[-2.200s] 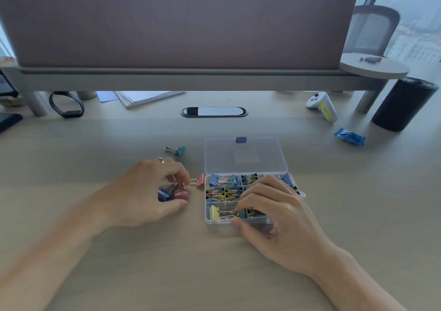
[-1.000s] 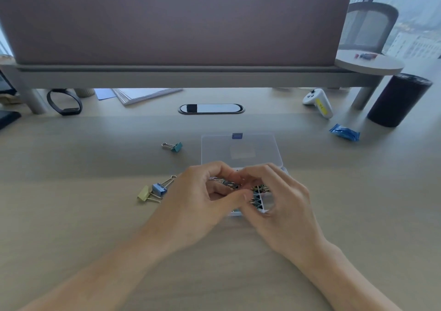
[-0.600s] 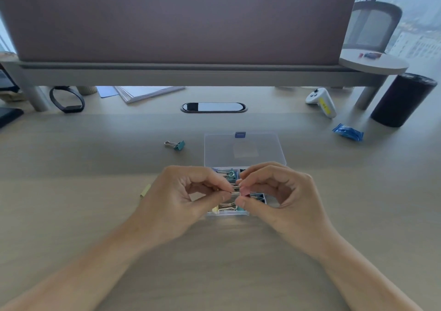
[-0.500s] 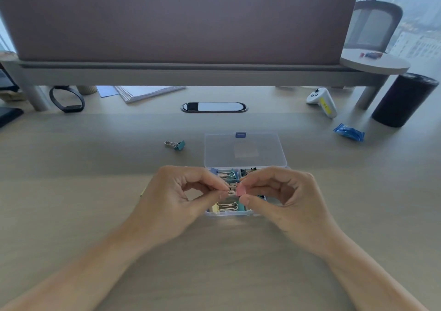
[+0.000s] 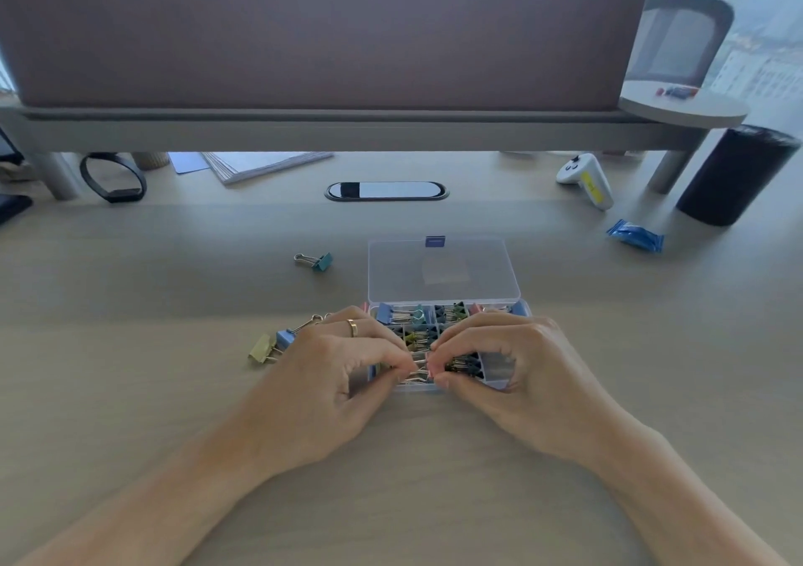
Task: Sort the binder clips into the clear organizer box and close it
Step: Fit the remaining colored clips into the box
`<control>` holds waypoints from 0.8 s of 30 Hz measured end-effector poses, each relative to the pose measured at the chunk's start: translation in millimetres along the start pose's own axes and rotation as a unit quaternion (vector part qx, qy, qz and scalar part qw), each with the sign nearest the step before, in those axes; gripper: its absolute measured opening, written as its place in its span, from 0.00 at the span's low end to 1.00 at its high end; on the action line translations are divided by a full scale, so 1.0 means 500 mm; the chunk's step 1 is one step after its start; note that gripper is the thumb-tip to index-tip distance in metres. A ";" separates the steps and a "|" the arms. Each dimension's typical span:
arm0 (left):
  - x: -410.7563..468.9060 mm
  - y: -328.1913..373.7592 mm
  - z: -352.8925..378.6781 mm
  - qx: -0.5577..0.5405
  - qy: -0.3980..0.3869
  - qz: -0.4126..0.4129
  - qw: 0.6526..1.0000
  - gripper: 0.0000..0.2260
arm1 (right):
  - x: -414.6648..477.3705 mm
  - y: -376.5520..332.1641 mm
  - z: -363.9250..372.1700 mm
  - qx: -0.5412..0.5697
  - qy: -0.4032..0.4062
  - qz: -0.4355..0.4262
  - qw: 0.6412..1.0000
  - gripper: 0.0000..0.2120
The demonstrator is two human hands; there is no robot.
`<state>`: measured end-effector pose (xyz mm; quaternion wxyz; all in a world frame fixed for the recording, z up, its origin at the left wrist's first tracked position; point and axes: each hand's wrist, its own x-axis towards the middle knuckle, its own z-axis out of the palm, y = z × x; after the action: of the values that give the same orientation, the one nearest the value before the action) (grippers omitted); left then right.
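Observation:
The clear organizer box (image 5: 519,308) lies on the desk with its lid (image 5: 443,271) folded back open, its compartments holding several coloured binder clips. Both hands meet over the box's near row. My left hand (image 5: 330,374) pinches the wire handles of a pink binder clip (image 5: 428,363), and my right hand (image 5: 517,370) pinches its pink body. A yellow clip (image 5: 260,349) and a blue clip (image 5: 284,339) lie on the desk just left of my left hand. A teal clip (image 5: 321,261) lies farther back, left of the lid.
A white controller (image 5: 586,180), a blue packet (image 5: 635,235) and a dark cylinder (image 5: 734,174) stand at the back right. A black band (image 5: 114,177) and papers (image 5: 260,162) lie at the back left under the raised shelf (image 5: 347,129).
My left hand left the loose clips, carried a pink clip over the box and met my right hand. Both hands have since lowered the clip toward the near row.

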<state>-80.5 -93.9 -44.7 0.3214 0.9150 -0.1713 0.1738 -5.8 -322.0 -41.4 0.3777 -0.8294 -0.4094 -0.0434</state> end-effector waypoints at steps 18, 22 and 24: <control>-0.010 -0.014 0.006 0.037 0.000 0.021 0.999 0.03 | -0.004 0.015 0.013 -0.051 -0.006 -0.051 0.997 0.05; -0.011 -0.018 0.008 0.038 0.000 0.030 0.999 0.02 | -0.006 0.014 0.014 -0.055 -0.010 -0.046 0.997 0.05; -0.011 -0.018 0.007 0.040 0.003 0.034 0.999 0.02 | -0.006 0.015 0.016 -0.056 -0.007 -0.045 0.997 0.06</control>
<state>-80.8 -88.5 -54.4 0.2789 0.9201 -0.1945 0.1945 -4.4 -321.6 -52.4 0.3253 -0.8302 -0.4459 -0.0778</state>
